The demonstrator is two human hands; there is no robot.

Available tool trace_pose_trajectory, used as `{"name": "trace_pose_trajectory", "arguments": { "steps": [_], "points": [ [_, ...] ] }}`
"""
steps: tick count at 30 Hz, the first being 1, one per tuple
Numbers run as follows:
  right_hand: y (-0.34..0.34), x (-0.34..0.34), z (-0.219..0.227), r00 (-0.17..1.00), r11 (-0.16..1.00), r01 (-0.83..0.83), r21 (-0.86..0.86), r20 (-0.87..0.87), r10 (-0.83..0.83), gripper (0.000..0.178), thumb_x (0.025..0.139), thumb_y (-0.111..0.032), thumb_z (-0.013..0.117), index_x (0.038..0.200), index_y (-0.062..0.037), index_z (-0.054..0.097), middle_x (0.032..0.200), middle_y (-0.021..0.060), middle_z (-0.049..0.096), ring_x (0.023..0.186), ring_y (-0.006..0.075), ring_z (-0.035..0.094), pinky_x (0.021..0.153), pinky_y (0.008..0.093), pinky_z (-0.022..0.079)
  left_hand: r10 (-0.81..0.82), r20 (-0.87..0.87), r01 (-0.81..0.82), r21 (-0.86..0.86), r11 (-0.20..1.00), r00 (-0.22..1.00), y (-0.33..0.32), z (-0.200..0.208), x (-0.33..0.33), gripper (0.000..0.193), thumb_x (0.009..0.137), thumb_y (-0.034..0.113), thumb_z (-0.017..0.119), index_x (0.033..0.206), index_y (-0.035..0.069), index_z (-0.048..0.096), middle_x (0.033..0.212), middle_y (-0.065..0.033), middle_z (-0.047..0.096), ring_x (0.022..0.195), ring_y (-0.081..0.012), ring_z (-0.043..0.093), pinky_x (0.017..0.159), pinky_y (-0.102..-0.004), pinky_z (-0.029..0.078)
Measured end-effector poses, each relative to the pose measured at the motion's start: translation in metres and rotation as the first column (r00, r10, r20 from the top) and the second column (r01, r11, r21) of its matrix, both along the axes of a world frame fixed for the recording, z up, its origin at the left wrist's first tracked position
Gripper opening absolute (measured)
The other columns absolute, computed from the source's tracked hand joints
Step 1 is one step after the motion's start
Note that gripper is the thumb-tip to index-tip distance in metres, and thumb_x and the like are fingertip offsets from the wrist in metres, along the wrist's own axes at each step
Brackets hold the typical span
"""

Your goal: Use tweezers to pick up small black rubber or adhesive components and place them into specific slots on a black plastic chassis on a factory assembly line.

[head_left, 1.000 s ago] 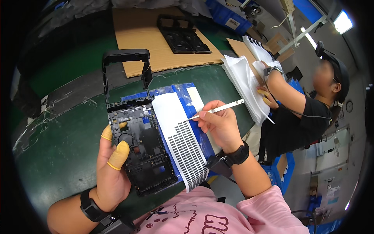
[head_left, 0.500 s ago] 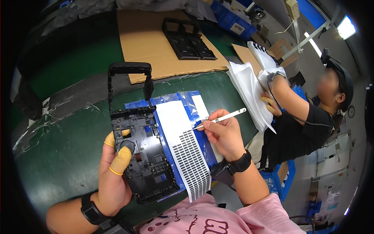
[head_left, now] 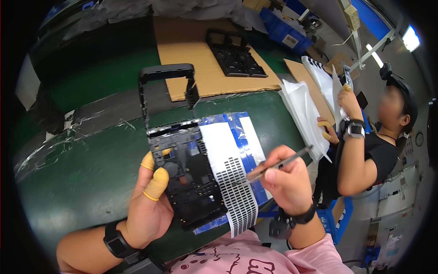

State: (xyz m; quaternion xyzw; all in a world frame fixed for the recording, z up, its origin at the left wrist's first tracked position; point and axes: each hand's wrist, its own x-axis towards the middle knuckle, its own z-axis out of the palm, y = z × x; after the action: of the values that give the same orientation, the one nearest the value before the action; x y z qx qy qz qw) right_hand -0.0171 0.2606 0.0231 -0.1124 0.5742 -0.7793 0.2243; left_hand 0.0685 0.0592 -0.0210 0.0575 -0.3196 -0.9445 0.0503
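Observation:
My left hand (head_left: 150, 208), with yellow finger cots on its thumb and a finger, grips the left side of a black plastic housing (head_left: 196, 192). An open rectangular frame rises from the housing's far end, and its molded inner side faces up. In my right hand (head_left: 292, 185) is a pair of tweezers (head_left: 295, 157), pinched between thumb and fingers. Their tip hovers by the right edge of a white sheet (head_left: 218, 141) covered with rows of small black rectangular pads. Whether the tip carries a pad is too small to tell. Blue film (head_left: 239, 134) shows under the sheet.
Another black housing (head_left: 237, 57) lies on brown cardboard (head_left: 182, 86) across the green table (head_left: 82, 173). Blue bins stand at the back (head_left: 285, 29) and lower right (head_left: 340, 219). A co-worker (head_left: 365, 160) at the right handles white sheets (head_left: 303, 109).
The tweezers have moved from the upper rows of pads toward the sheet's right edge, and they have turned in my right hand. My left hand keeps its hold. The whole view has shifted slightly.

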Motion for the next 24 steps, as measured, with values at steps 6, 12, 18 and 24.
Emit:
{"name": "trace_pose_trajectory", "arguments": {
  "steps": [6,12,18,24],
  "points": [
    [-0.037,0.04,0.002,0.993,0.999,0.045,0.001,-0.105,-0.045,0.02,0.068,0.007,0.059,0.081,0.0018,0.044,0.078,0.0219,0.058,0.075,0.0274,0.061,0.069,0.0366,0.051,-0.133,0.012,0.13,0.142,0.981,0.991,0.002,0.002,0.005,0.043,0.087,0.017,0.041,0.126,0.014,0.022,0.119,-0.0074,0.04,0.104,-0.0176,0.045,0.085,-0.0357,0.042],
    [-0.045,0.047,-0.007,0.998,0.999,0.048,0.025,-0.047,-0.047,0.02,0.068,0.008,0.059,0.081,0.0015,0.044,0.077,0.021,0.058,0.072,0.0266,0.061,0.068,0.0352,0.051,-0.157,-0.025,0.159,0.129,0.979,0.987,-0.001,0.006,0.008,0.046,0.087,0.013,0.043,0.127,0.014,0.02,0.12,-0.0093,0.039,0.107,-0.0187,0.044,0.086,-0.0336,0.041],
    [-0.046,0.047,-0.009,0.997,0.998,0.047,0.039,-0.068,-0.044,0.021,0.068,0.007,0.06,0.081,0.0012,0.044,0.073,0.0163,0.057,0.071,0.026,0.061,0.065,0.0335,0.051,-0.151,-0.03,0.154,0.143,0.978,0.988,-0.003,0.003,0.008,0.047,0.087,0.012,0.042,0.128,0.014,0.018,0.12,-0.0095,0.04,0.107,-0.0181,0.045,0.086,-0.0329,0.041],
    [-0.043,0.044,-0.012,0.994,0.999,-0.034,0.014,-0.105,0.035,0.016,0.074,0.007,0.056,0.087,0.0052,0.046,0.082,0.0175,0.059,0.078,0.0197,0.06,0.069,0.0263,0.05,-0.145,-0.034,0.149,0.143,0.979,0.989,-0.002,0.004,0.007,0.047,0.087,0.012,0.042,0.128,0.014,0.018,0.119,-0.0088,0.04,0.106,-0.0176,0.045,0.086,-0.0325,0.041]
  ]
}}
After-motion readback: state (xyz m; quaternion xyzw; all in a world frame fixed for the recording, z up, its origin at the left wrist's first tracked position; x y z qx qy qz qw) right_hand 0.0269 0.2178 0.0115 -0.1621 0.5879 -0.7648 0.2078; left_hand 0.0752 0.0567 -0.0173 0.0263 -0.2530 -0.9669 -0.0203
